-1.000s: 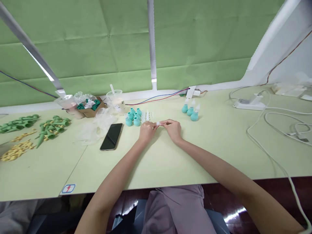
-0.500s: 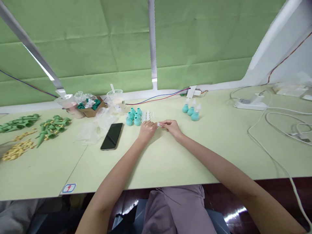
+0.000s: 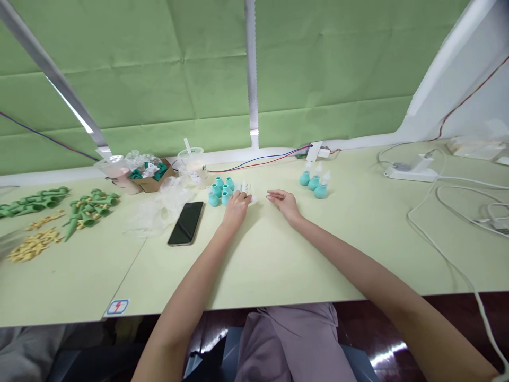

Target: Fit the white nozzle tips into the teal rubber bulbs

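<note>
My left hand (image 3: pixel 237 207) is closed, with a small translucent white tip (image 3: pixel 253 198) at its fingertips. Just beyond that hand stands a group of teal rubber bulbs (image 3: pixel 213 199), partly hidden by the fingers, with open necks on most of them. Beside them, several clear white nozzles (image 3: pixel 249 188) lie on the table. My right hand (image 3: pixel 285 205) hovers a short way to the right, fingers stretched out and a little apart, with nothing visible in it. Farther right, three teal bulbs fitted with clear nozzles (image 3: pixel 320 190) stand together.
A black phone (image 3: pixel 186 223) lies left of my left forearm. Beyond it are crumpled plastic film (image 3: pixel 159 208), a cup with a straw (image 3: pixel 193 167) and a small cardboard box (image 3: pixel 153 183). Green cone-shaped parts (image 3: pixel 89 207) and yellow bits (image 3: pixel 34 244) lie far left; a power strip (image 3: pixel 411 171) sits right.
My hands have come apart. The left hand has shifted slightly left towards the teal bulbs with the white piece, while the right hand has let go and its fingers have opened.
</note>
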`<state>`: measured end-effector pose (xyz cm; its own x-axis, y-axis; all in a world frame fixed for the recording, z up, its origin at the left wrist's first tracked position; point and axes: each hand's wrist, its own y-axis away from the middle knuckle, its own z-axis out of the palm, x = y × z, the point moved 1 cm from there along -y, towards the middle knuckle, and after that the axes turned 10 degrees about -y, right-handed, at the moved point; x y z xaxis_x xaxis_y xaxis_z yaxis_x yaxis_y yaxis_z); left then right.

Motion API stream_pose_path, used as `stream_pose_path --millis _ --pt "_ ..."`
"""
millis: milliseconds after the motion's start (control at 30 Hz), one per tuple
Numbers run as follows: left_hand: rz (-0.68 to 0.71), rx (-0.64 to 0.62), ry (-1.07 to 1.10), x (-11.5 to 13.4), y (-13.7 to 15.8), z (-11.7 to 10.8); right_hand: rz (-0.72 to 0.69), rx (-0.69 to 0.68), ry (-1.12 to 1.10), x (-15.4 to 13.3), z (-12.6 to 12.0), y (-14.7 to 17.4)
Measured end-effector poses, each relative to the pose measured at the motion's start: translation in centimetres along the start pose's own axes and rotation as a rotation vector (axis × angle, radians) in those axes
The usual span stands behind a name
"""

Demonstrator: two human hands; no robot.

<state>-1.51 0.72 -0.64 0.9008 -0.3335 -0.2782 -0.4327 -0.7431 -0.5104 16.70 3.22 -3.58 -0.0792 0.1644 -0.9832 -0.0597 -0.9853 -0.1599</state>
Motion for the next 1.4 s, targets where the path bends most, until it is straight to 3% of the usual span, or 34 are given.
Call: stream_pose_path --millis 200,300,400,567,833,1000,1067,1133,1233,1400 --pt "-0.159 0.058 0.125 -2.1 -0.1 -0.1 -0.105 -0.056 0.393 0.2 0.9 -2.5" --pt "-0.245 0.086 0.185 -2.5 -0.1 -0.5 -0.244 -0.078 0.596 -0.5 2.6 -3.2" --pt "-0.307 0.099 0.218 -2.8 0.1 -0.8 -0.341 -0.105 0.731 -0.8 4.4 -3.6" --pt "-0.338 0.085 0.238 -3.1 0.2 -0.6 -0.367 -0.121 0.856 0.1 6.1 -3.5" --pt "-0.311 0.097 0.264 -3.0 0.1 -0.5 -0.363 -0.098 0.804 0.6 6.0 -3.8" --pt "-0.310 0.116 0.292 -3.0 0.1 -0.4 -0.495 0.014 0.653 -0.7 5.7 -2.6" --pt "-0.316 0.122 0.311 -2.9 0.0 -0.4 -0.536 -0.046 0.564 -1.6 5.5 -1.7" --pt "-0.328 0.128 0.336 -2.7 0.0 -0.4 -0.550 -0.203 0.496 -2.3 5.3 -0.8" --pt "-0.352 0.125 0.391 -2.2 0.0 -0.4 -0.509 -0.329 0.449 -2.9 4.9 0.4" --pt "-0.319 0.069 0.500 -1.1 -0.1 -0.2 -0.329 -0.222 0.439 -2.4 4.2 1.2"
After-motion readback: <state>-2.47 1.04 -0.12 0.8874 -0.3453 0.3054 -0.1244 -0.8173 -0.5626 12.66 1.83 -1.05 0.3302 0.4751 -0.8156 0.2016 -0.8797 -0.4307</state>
